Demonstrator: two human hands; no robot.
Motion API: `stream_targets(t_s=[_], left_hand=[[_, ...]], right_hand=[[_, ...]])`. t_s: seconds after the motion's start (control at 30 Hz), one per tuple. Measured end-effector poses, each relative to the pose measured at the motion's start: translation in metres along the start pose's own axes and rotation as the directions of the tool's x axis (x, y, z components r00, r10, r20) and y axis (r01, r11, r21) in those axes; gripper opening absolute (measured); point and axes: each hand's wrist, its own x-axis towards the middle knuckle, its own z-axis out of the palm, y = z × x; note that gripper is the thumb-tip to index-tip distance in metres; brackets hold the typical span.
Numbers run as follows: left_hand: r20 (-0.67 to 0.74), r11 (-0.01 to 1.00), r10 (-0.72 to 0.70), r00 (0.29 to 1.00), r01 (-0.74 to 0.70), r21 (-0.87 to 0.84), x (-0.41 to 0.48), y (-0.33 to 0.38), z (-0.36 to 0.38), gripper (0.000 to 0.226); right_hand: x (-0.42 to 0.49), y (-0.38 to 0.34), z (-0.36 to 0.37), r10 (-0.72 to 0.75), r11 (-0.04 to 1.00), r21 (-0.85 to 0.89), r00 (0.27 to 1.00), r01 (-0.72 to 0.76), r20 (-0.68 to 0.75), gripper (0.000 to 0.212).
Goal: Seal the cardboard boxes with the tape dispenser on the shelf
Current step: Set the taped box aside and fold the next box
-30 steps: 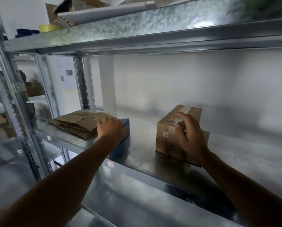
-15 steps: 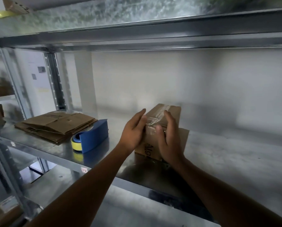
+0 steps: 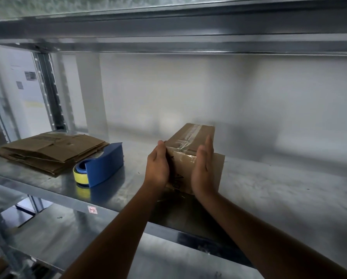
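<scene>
cardboard box (image 3: 181, 166) stands right of centre on our metal shelf (image 3: 269, 188), with clear tape (image 3: 189, 135) along its top. at the shelf's left we see flattened cardboard (image 3: 52, 152). the blue tape dispenser (image 3: 102, 166) is just beside it, apart from the box. our left hand (image 3: 157, 168) and right hand (image 3: 202, 168) press the box's sides, fingers straight.
</scene>
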Motion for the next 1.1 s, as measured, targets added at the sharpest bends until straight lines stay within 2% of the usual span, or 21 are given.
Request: stream_targets(t_s=[0.07,0.2,0.3,0.37,0.4,0.43,0.47,0.5,0.53,0.57,0.6,0.63,0.7,0.77,0.83,0.9,1.0,1.07,1.1], left_hand=[[-0.019,1.0,-0.029,0.999,0.029,-0.009,0.001,0.0,0.001,0.049],[-0.001,0.982,-0.183,0.983,0.182,-0.058,-0.002,0.015,-0.001,0.043],[0.082,0.951,-0.301,0.95,0.305,-0.041,-0.005,0.03,-0.01,0.037],[0.152,0.955,-0.293,0.944,0.298,-0.01,-0.01,0.039,-0.019,0.037],[0.158,0.97,-0.242,0.957,0.236,0.055,-0.014,0.043,-0.023,0.035],[0.156,0.983,-0.136,0.978,0.113,0.147,-0.018,0.045,-0.028,0.029],[0.18,0.966,0.03,0.983,-0.075,0.248,-0.022,0.047,-0.034,0.025],[0.23,0.868,0.229,0.946,-0.305,0.391,-0.025,0.046,-0.037,0.034],[0.332,0.688,0.374,0.866,-0.499,0.527,-0.027,0.047,-0.04,0.044],[0.448,0.503,0.424,0.787,-0.616,0.607,-0.03,0.049,-0.041,0.055],[0.525,0.39,0.398,0.752,-0.657,0.645,-0.033,0.051,-0.04,0.064],[0.558,0.367,0.337,0.758,-0.651,0.664,-0.036,0.054,-0.039,0.07],[0.538,0.425,0.24,0.808,-0.586,0.69,-0.039,0.055,-0.036,0.076],[0.486,0.439,0.263,0.834,-0.552,0.709,-0.037,0.053,-0.04,0.077],[0.431,0.501,0.275,0.86,-0.511,0.699,-0.03,0.054,-0.046,0.069],[0.372,0.609,0.25,0.894,-0.443,0.658,-0.025,0.056,-0.05,0.055],[0.276,0.814,0.219,0.936,-0.331,0.478,-0.023,0.053,-0.054,0.038],[0.238,0.977,0.087,0.967,-0.129,0.169,-0.025,0.053,-0.055,0.03],[0.253,1.0,-0.015,0.967,0.011,0.018,-0.027,0.053,-0.055,0.026]], right_hand=[[-0.003,-0.003,-0.001,0.033,0.999,0.018,0.999,-0.033,0.027,0.075],[-0.01,-0.013,-0.005,0.124,0.981,0.14,0.99,-0.132,0.069,0.056],[-0.017,-0.032,-0.01,0.345,0.914,0.203,0.936,-0.352,0.069,0.06],[-0.027,-0.047,-0.016,0.386,0.894,0.197,0.915,-0.402,0.113,0.063],[-0.031,-0.053,-0.02,0.404,0.872,0.23,0.9,-0.433,0.162,0.061],[-0.033,-0.06,-0.025,0.408,0.842,0.279,0.884,-0.462,0.229,0.057],[-0.035,-0.066,-0.03,0.385,0.834,0.3,0.879,-0.462,0.283,0.05],[-0.036,-0.069,-0.038,0.346,0.844,0.299,0.877,-0.446,0.334,0.044],[-0.038,-0.072,-0.043,0.306,0.863,0.285,0.881,-0.417,0.362,0.039],[-0.04,-0.08,-0.045,0.304,0.877,0.264,0.89,-0.401,0.341,0.037],[-0.042,-0.083,-0.049,0.299,0.907,0.209,0.908,-0.366,0.292,0.035],[-0.044,-0.085,-0.052,0.301,0.923,0.173,0.924,-0.344,0.234,0.034],[-0.05,-0.089,-0.06,0.273,0.957,0.056,0.949,-0.285,0.158,0.036],[-0.062,-0.087,-0.073,0.26,0.961,-0.135,0.958,-0.243,0.121,0.042],[-0.074,-0.083,-0.086,0.226,0.914,-0.367,0.968,-0.172,0.109,0.04],[-0.083,-0.076,-0.096,0.18,0.868,-0.483,0.981,-0.121,0.079,0.04],[-0.09,-0.074,-0.096,0.195,0.928,-0.336,0.978,-0.16,0.072,0.034],[-0.088,-0.079,-0.093,0.184,0.947,-0.277,0.981,-0.162,0.055,0.037],[-0.088,-0.081,-0.091,0.192,0.953,-0.247,0.98,-0.174,0.051,0.038]])
